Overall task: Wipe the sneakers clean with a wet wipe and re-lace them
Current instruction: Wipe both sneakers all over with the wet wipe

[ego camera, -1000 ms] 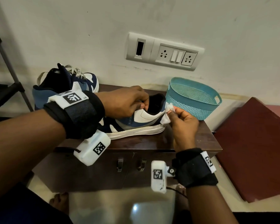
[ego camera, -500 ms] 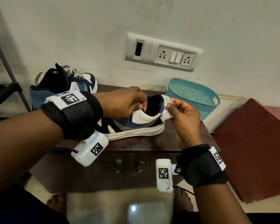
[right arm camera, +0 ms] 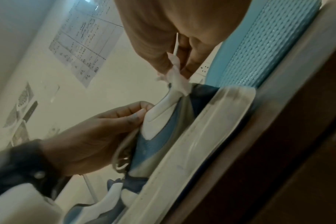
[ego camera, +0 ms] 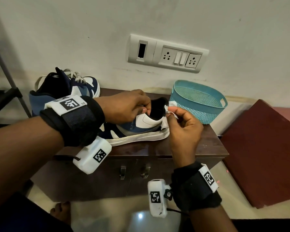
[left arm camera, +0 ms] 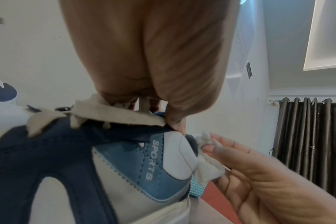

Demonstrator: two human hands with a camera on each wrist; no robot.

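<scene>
A blue, navy and white sneaker (ego camera: 137, 129) (left arm camera: 125, 163) (right arm camera: 163, 133) lies on the dark wooden cabinet (ego camera: 191, 148), heel toward the right. My left hand (ego camera: 129, 108) (right arm camera: 98, 131) pinches its collar beside the laces (left arm camera: 113, 112). Against the heel my right hand (ego camera: 182, 121) (left arm camera: 259, 174) pinches a crumpled white wet wipe (ego camera: 167, 113) (left arm camera: 207, 166) (right arm camera: 176, 78). A second laced sneaker (ego camera: 65, 87) stands behind, at the cabinet's left end.
A teal mesh basket (ego camera: 199, 101) (right arm camera: 269, 45) stands just right of the sneaker's heel, near the wall. A switch and socket plate (ego camera: 166, 54) is on the wall above. A dark red board (ego camera: 266, 148) leans to the right of the cabinet.
My right hand has moved the wipe up the heel, from its lower side to the top of the collar. My left hand keeps its hold on the sneaker.
</scene>
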